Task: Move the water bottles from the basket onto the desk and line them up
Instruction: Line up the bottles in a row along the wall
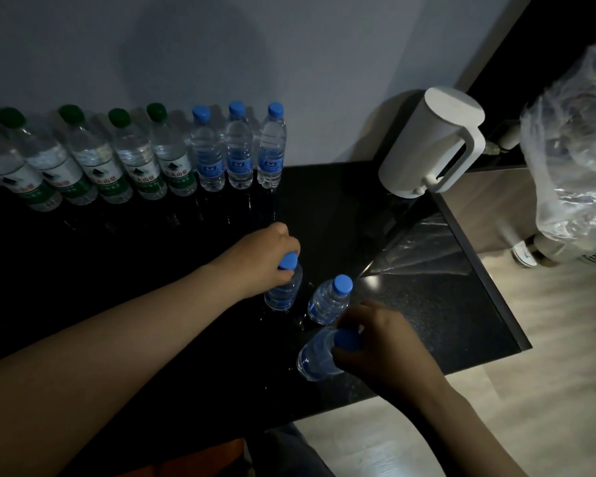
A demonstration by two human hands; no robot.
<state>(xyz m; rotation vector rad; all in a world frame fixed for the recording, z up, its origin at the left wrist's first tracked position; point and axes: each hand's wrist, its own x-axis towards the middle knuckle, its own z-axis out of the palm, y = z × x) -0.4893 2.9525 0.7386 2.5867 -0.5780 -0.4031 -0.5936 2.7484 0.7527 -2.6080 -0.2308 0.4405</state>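
A row of water bottles stands along the wall on the black desk (pixel 444 304): several green-capped ones (pixel 141 160) on the left, three blue-capped ones (pixel 240 149) to their right. My left hand (pixel 272 256) grips the neck of a blue-capped bottle (pixel 284 290) standing mid-desk. A second blue-capped bottle (pixel 329 301) stands free just right of it. Near the front edge my right hand (pixel 382 342) grips the top of a third blue-capped bottle (pixel 319 356). The basket is not clearly in view.
A white electric kettle (pixel 430 146) stands at the desk's back right. Clear plastic wrap (pixel 424 242) lies on the desk's right part. A crumpled plastic bag (pixel 575 139) sits off the right side above a metal grille. Pale wood floor lies right of the desk.
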